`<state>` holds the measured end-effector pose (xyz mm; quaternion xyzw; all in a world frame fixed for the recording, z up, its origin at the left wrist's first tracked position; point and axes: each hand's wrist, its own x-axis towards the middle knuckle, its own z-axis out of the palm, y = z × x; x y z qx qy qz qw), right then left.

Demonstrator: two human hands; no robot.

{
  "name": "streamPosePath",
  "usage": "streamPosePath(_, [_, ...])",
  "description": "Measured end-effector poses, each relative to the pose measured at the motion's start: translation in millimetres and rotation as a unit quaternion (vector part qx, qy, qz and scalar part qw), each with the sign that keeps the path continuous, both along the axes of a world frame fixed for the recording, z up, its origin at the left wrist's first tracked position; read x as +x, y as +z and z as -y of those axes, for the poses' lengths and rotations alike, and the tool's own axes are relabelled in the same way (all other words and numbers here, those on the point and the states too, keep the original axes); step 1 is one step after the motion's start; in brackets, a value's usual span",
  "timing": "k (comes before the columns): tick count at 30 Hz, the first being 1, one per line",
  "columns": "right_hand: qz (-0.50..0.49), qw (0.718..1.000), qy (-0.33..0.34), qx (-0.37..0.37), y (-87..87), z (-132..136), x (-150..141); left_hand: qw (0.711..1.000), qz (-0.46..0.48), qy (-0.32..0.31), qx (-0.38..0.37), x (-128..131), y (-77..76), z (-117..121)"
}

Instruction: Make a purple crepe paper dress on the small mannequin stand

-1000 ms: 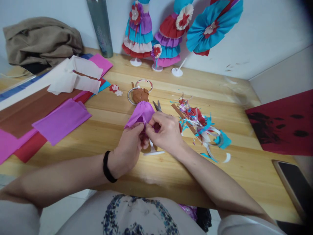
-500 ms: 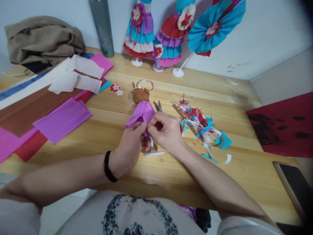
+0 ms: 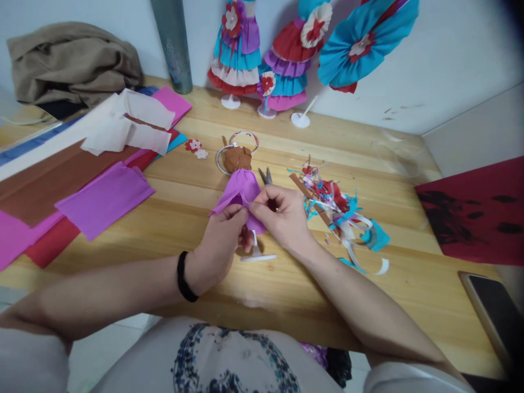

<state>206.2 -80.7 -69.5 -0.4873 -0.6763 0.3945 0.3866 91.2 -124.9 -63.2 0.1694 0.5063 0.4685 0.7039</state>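
Here, the purple paper skirt (image 3: 242, 189) lies between both hands' fingertips (image 3: 248, 210).

Purple skirt (image 3: 244, 180): gathered, flared, front parted | brn top (image 3: 238, 159): crumpled | wht stand (image 3: 257, 256): past hem | lying on tbl (image 3: 368, 164)

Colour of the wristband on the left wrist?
The wristband is plain black; it shows best in the current head view.

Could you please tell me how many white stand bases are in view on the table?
4: a left base, a middle base and a right base along the back, and a front base near the left hand.
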Motion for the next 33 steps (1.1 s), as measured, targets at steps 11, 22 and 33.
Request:
streamPosePath(11, [0.083,0.992,0.005,0.096,-3.3,2.3,0.5,0.999,0.029,0.0,0.02,-2.0,2.6,1.4])
streamPosePath(22, [0.105,0.988,0.022,0.112,-2.2,2.3,3.4,0.999,0.029,-0.008,0.044,-3.2,0.0,0.4])
streamPosePath(33, [0.104,0.988,0.035,0.109,-2.2,1.0,5.0,0.999,0.035,-0.006,0.041,-3.6,0.7,-1.2])
